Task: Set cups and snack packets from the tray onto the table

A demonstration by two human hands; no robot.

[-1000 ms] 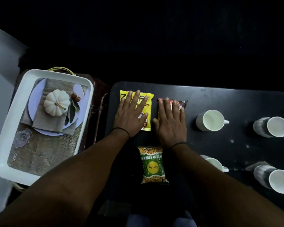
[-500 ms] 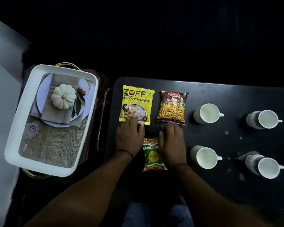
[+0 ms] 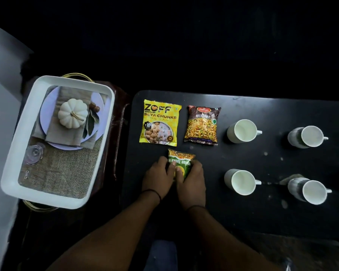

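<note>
On the black table (image 3: 243, 106) lie a yellow soya chunks packet (image 3: 160, 122) and a brown mixture packet (image 3: 202, 125), side by side. Just below them is a green snack packet (image 3: 181, 162). My left hand (image 3: 158, 177) grips its left side and my right hand (image 3: 192, 179) its right side, so its lower half is hidden. Several white cups stand to the right: two nearer the packets (image 3: 242, 131) (image 3: 240, 181) and two grey-sided ones further right (image 3: 307, 136) (image 3: 309, 190). The white tray (image 3: 14, 145) sits at the left.
The tray's bottom shows a picture of a white pumpkin (image 3: 72, 113), a plate and burlap; no cups or packets are in it. It rests on a dark stand with a gold rim (image 3: 72, 75). A pale wall (image 3: 0, 75) is at the far left.
Both hands drew back from the yellow and brown packets toward me and closed around the green packet. The view also shifted slightly.
</note>
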